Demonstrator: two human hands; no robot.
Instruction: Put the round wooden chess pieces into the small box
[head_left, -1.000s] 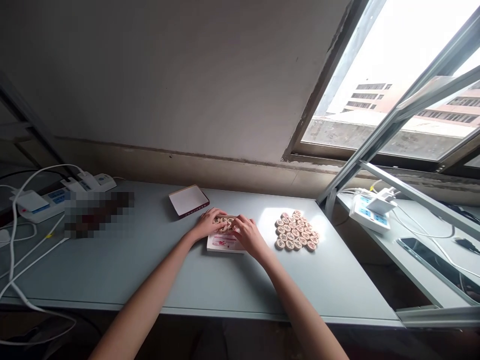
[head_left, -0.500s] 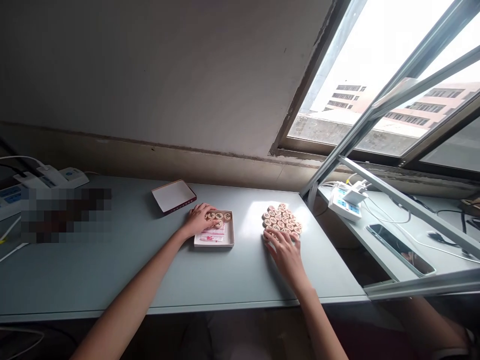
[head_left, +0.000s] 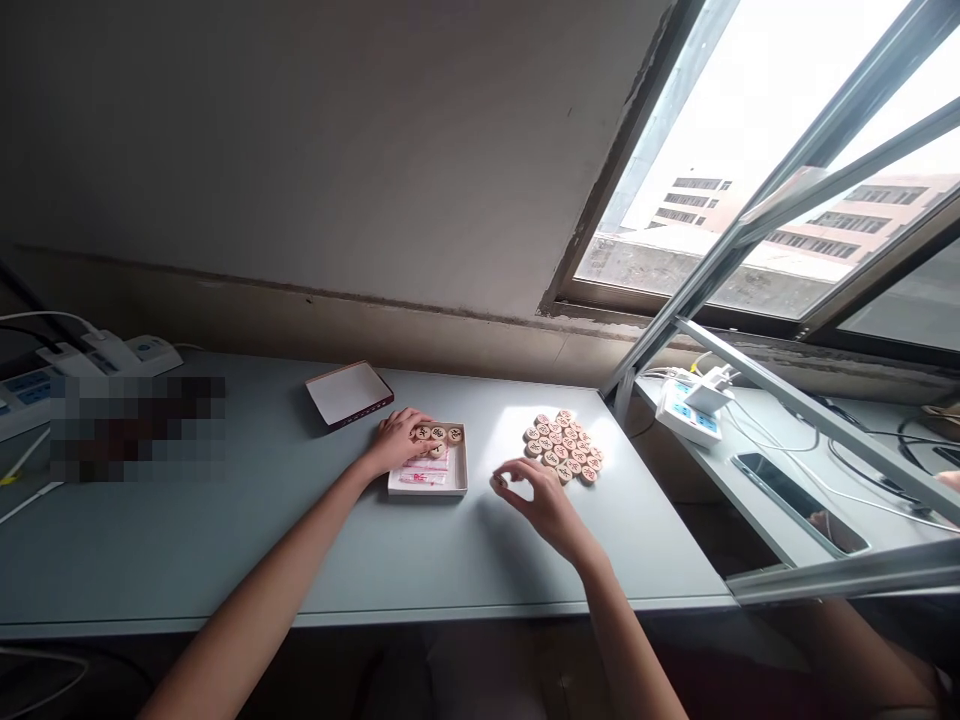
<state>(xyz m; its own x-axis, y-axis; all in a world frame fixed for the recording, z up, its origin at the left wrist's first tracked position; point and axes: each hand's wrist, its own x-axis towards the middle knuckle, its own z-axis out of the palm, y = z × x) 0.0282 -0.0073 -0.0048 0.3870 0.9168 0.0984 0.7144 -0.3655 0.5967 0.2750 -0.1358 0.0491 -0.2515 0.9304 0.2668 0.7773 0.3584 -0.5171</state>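
Observation:
Between the thumb and fingertips of my right hand (head_left: 544,492) is a round Chinese chess piece (head_left: 499,482), held above the table left of the main cluster. My left hand (head_left: 397,440) lies over the left side of a shallow white box (head_left: 456,478). Its thumb and fingers are spread apart around a row of wooden Chinese chess pieces (head_left: 438,434) inside; the leftmost ones are partly hidden. A folded packet with red print (head_left: 422,473) lies in the front of the box. Many more loose Chinese chess pieces (head_left: 562,440) are grouped on the table at right.
The box lid (head_left: 349,393) lies upturned behind my left hand on the grey table (head_left: 337,570). A metal frame bar (head_left: 645,350) borders the right side. Beyond it are a power strip (head_left: 690,412) and a phone (head_left: 799,503). Another power strip (head_left: 154,355) sits far left.
My right hand has lifted a Chinese chess piece from the near-left side of the cluster and moved left with it. My left hand has stayed at the box.

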